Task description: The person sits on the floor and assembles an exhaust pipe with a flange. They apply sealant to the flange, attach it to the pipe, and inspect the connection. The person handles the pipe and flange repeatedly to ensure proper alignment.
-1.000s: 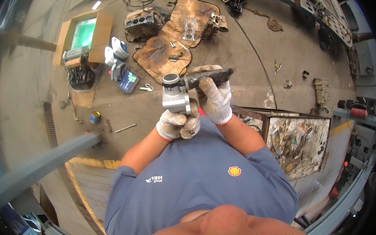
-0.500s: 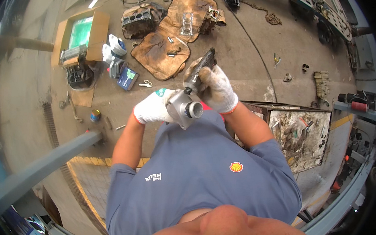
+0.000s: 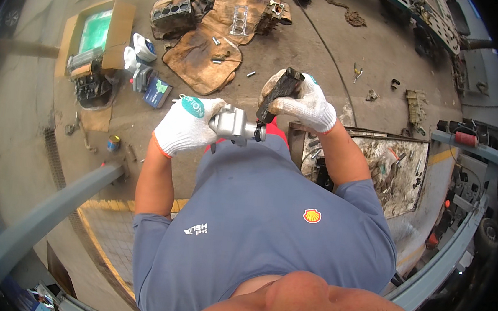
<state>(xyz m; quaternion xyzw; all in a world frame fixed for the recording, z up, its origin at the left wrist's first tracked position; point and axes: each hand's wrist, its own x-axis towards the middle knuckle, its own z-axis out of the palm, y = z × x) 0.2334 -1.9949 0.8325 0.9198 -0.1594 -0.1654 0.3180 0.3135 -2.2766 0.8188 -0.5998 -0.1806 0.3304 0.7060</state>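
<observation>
I see the person's L hand [image 3: 187, 126], in a white glove, w/ its fingers closed around one end of a silver metal part [image 3: 231, 124], approx. in front of the belly. The R hand [image 3: 307, 104], also gloved, has its fingers wrapped around a dark tube-like thing [image 3: 281, 90]; its narrow black tip [image 3: 259, 133] is at the part's round end, touching or not I can't tell.

The risk, in my opinion: L fingers grip only one side, so a strong push from the R could twist the part out, & it might drop on the hard floor [image 3: 288, 46]. Also, the R glove looks stained; if oily, the tube-like thing could slip & the tip scrape the rim.
</observation>
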